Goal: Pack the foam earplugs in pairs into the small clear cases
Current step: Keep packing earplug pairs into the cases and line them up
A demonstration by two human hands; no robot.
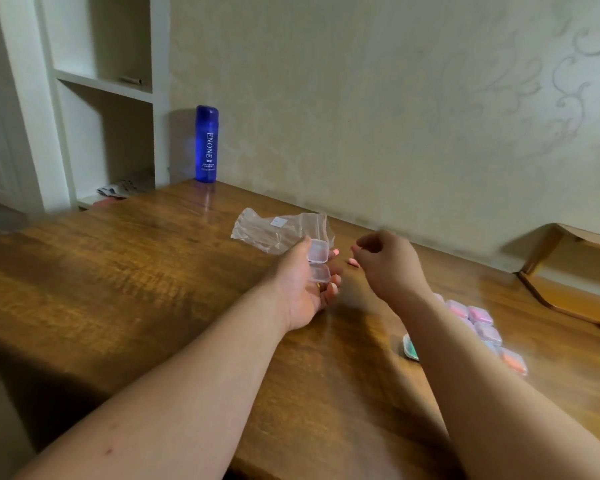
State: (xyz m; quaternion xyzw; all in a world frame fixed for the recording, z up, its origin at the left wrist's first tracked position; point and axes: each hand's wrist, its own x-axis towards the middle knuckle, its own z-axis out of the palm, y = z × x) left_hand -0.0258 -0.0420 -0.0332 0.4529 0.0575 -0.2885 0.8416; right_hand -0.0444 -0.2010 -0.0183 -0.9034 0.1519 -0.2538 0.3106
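Observation:
My left hand [300, 282] holds a small clear case [318, 260] over the wooden table [136, 271], its lid swung open. Just right of it, my right hand [388, 261] has its fingers curled and pinches a pink foam earplug [355, 248] at the fingertips. Another pink earplug [353, 261] lies on the table below those fingers. Several closed cases [478, 315] with pink, orange and green earplugs inside sit in a cluster on the right, partly hidden behind my right forearm.
A crumpled clear plastic bag [274, 230] lies behind my left hand. A blue bottle [207, 143] stands at the table's back left corner against the wall. White shelves stand at the left. A wooden ledge [568, 258] rises at the right edge.

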